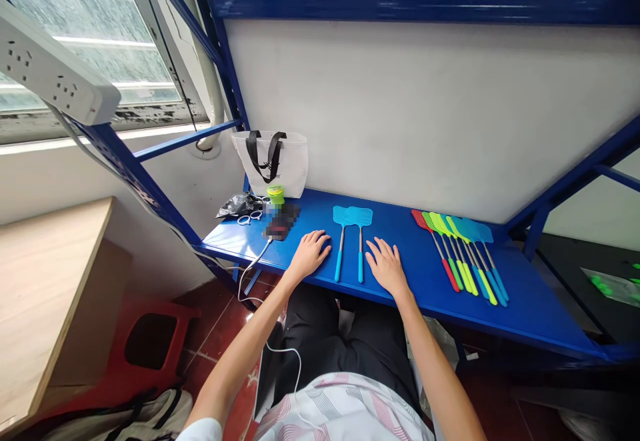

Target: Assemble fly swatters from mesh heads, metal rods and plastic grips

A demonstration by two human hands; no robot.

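Observation:
Two blue fly swatters lie side by side on the blue table, their heads away from me and overlapping slightly. My left hand (310, 254) rests flat on the tabletop, just left of the left swatter (341, 244), with its fingers spread. To the right of the other swatter (361, 247), my right hand (386, 264) also lies flat, fingers apart and nothing in it. Farther right, a fanned row of several fly swatters in red, green, yellow and blue begins with a red swatter (439, 251) at its left end.
Left on the blue table (400, 294) are a white tote bag (295, 161), a green tub (275, 195), scissors (249, 217) and a dark, partly blurred device (289, 219) on a white cable. Blue frame bars surround the table. A power strip (55, 67) hangs upper left; a red stool (150, 341) stands below.

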